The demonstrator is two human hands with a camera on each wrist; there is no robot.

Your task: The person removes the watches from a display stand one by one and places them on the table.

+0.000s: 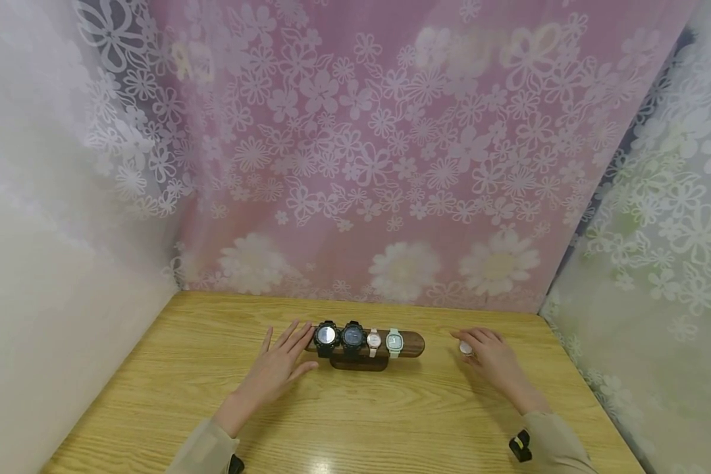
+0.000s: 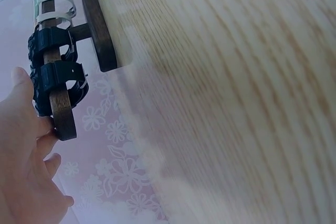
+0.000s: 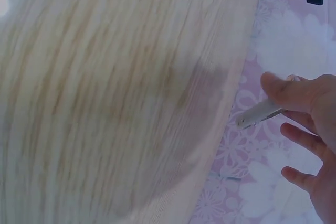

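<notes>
A dark wooden watch stand (image 1: 413, 343) sits at the middle back of the wooden table (image 1: 355, 421). On its bar sit two black watches (image 1: 326, 336) (image 1: 352, 336), a small pale watch (image 1: 374, 340) and a light green watch (image 1: 394, 341). My left hand (image 1: 287, 349) lies flat with straight fingers touching the stand's left end (image 2: 63, 124), beside the black watches (image 2: 55, 74). To the right of the stand, my right hand (image 1: 478, 347) pinches a white watch (image 1: 465, 348) just above the table. Its white strap (image 3: 258, 114) shows under my thumb.
A pink flowered curtain (image 1: 379, 164) hangs close behind the table. White flowered curtains (image 1: 658, 263) close in both sides. Bare wood lies in front of the stand and towards the near edge. A black wrist camera mount (image 1: 520, 446) sits on my right sleeve.
</notes>
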